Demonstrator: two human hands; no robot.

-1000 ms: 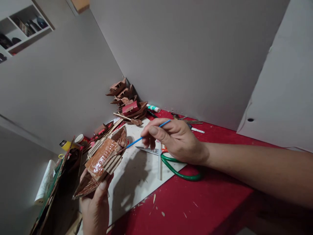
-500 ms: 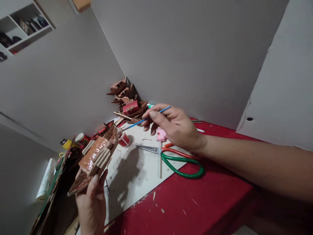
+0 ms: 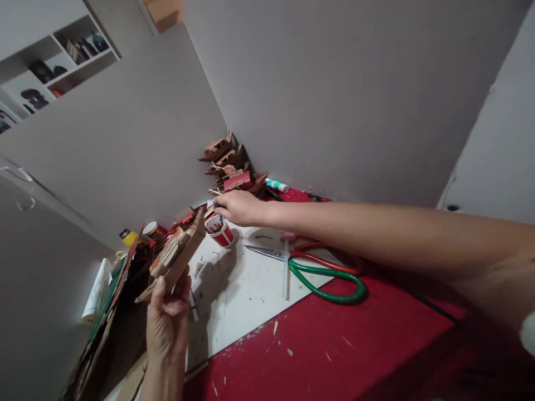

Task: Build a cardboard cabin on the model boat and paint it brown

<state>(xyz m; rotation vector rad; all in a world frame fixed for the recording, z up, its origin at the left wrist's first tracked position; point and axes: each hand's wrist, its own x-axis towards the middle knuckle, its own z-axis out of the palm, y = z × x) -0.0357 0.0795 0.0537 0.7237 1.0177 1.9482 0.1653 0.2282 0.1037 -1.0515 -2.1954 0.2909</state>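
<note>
A small brown model boat [image 3: 184, 262] made of card or wood strips is gripped near one end by my left hand [image 3: 169, 317], thumb on its near side, the boat tilted up to the right. My right hand [image 3: 240, 207] is above a red and white paper cup [image 3: 223, 236], its fingers closed on a thin blue brush [image 3: 216, 204]. Only a bit of blue shows at the fingers, and the brush tip is hidden. Inside the cup's rim are brown smears. Large scissors [image 3: 326, 294] with green and orange handles lie under my right forearm.
Several finished model boats [image 3: 240, 181] are stacked in the corner. A translucent stick [image 3: 286, 275] lies across the scissors on the white board [image 3: 234, 323]. Cardboard sheets [image 3: 98, 334] lean at left, near a yellow bottle [image 3: 129, 237]. Scraps dot the red table [image 3: 301, 356].
My right hand has moved left and slightly down, bringing the brush from beside the boat to the cup. My left hand has turned the boat so its side shows. The view has shifted.
</note>
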